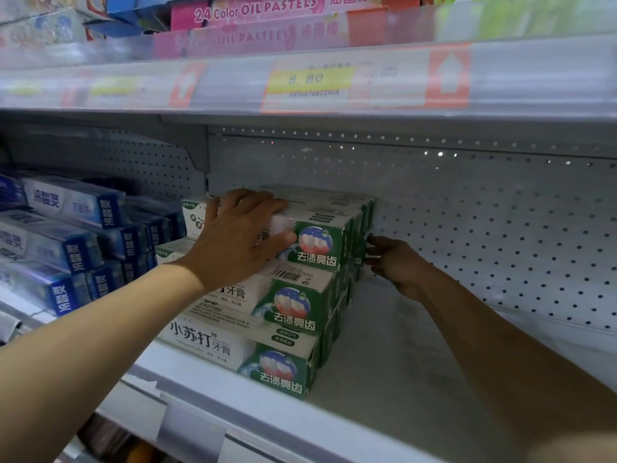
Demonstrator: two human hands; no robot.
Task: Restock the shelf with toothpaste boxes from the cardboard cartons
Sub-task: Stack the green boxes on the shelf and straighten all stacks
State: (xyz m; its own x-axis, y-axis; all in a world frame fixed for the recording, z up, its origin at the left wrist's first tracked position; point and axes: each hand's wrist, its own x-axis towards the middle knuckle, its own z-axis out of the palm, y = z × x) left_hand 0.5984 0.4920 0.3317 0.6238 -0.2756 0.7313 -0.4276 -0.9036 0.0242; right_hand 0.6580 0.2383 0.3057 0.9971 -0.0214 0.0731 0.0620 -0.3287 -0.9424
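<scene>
A stack of green-and-white toothpaste boxes (293,315) stands on the white shelf (384,379), three layers high at the front with more rows behind. My left hand (243,235) lies spread over the top front box (317,242), fingers on its upper face and thumb against its front. My right hand (397,265) reaches in at the stack's right side, its fingertips touching the box ends in the back rows. No carton is in view.
Blue toothpaste boxes (66,238) fill the shelf to the left. The perforated back panel (500,228) closes the rear. An upper shelf edge with a yellow price tag (310,80) hangs overhead, oil pastel packs (253,15) above it. Bare shelf lies right of the stack.
</scene>
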